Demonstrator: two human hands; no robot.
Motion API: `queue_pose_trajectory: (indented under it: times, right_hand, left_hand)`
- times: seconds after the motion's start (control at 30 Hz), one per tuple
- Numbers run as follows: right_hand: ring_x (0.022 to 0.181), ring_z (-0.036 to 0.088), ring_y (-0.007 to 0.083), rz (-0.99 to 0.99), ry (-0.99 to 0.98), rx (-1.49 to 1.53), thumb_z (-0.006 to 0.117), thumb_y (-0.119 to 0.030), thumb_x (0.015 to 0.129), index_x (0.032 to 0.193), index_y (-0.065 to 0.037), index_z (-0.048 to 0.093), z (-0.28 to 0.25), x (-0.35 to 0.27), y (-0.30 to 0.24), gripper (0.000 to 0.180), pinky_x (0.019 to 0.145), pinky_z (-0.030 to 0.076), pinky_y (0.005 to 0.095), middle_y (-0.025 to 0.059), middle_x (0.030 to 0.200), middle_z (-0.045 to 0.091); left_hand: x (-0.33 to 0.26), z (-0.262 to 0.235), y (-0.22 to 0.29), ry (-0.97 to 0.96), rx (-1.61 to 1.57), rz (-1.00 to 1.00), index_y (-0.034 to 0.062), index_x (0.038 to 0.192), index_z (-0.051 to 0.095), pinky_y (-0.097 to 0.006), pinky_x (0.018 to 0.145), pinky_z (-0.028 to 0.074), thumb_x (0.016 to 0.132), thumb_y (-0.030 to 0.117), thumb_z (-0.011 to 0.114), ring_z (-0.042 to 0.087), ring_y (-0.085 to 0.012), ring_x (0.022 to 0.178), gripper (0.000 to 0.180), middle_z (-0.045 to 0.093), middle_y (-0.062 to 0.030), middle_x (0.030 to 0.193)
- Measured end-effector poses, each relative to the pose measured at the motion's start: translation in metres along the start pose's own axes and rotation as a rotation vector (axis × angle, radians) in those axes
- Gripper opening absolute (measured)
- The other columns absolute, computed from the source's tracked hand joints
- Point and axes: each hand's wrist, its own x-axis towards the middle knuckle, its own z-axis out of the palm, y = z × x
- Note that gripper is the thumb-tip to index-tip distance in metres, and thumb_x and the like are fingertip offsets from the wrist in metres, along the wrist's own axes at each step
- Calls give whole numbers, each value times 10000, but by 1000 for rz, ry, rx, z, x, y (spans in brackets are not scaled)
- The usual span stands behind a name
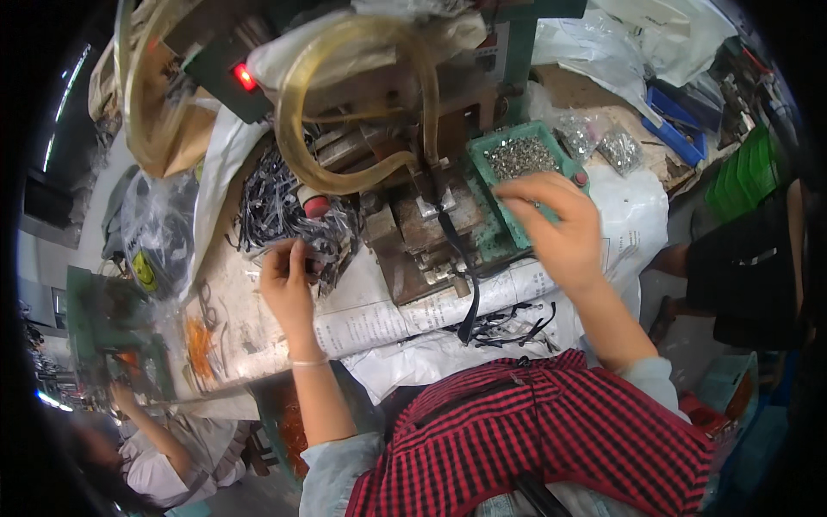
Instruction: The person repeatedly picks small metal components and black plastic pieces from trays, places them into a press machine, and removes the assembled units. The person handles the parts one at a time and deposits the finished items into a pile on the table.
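Note:
My left hand (289, 284) is at the near edge of a heap of black straps (267, 207), its fingers curled toward the thumb. Whatever lies between them, if anything, is too small to make out. Over the green tray (482, 155) of small metal pieces (521, 157) is my right hand (564, 228), thumb and fingertips drawn together; I cannot tell what they pinch. Between my hands stands a metal press (405, 233). One black strap (461, 267) lies across its small bright plate and hangs down over the front edge.
A thick yellowish hose (289, 103) loops over the press. Clear bags of metal pieces (620, 151) and a blue bin (676, 129) are at the far right. More black straps (517, 327) lie on white sheeting near my apron. Another person (172, 448) works at the lower left.

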Motion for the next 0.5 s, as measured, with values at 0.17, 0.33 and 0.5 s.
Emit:
queue_pose_trajectory:
  times: [0.17, 0.33, 0.5]
  right_hand:
    - [949, 660, 135, 135, 83, 260, 711, -10, 839, 1068, -9, 669, 58, 29, -2, 232, 854, 503, 306, 63, 952, 713]
    - [933, 686, 140, 230, 173, 494, 726, -5, 844, 1182, 11, 576, 69, 17, 3, 370, 855, 508, 272, 84, 986, 710]
    - [1005, 651, 144, 292, 91, 590, 713, 19, 840, 1239, 25, 518, 63, 19, -28, 445, 903, 490, 280, 108, 1120, 673]
  left_hand:
    - [-10, 17, -22, 76, -70, 74, -3, 1003, 643, -200, 534, 449, 1011, 133, 629, 627, -96, 649, 137, 690, -49, 830]
    - [-25, 32, 17, 134, -106, 240, -38, 1013, 648, -229, 630, 522, 992, 42, 623, 664, -130, 737, 86, 700, -102, 921]
    - [-48, 46, 102, 101, -163, 662, -55, 992, 652, -289, 685, 578, 944, -43, 631, 695, -218, 756, 54, 709, -201, 970]
